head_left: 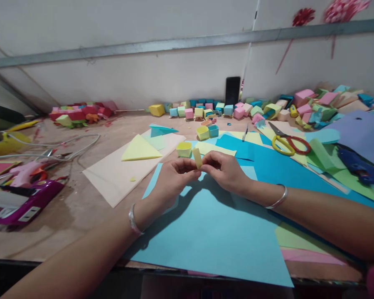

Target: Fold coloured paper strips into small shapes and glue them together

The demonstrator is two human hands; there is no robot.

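Both my hands meet over a large light blue paper sheet (212, 232) at the table's middle. My left hand (174, 176) and my right hand (226, 170) are closed in pinches on a small folded yellow paper strip (197, 158), held upright between the fingertips. Each wrist wears a silver bangle. Just behind the strip sits a small yellow paper cup (183, 149). A yellow paper triangle (140, 149) lies on a cream sheet (118, 174) to the left.
Yellow-and-red scissors (288, 143) lie at right on coloured sheets. Several small paper boxes (205, 110) line the back wall beside a black phone (232, 90). A blue glue gun (360, 168) lies far right. A purple box (25, 203), cables and a pink tool sit left.
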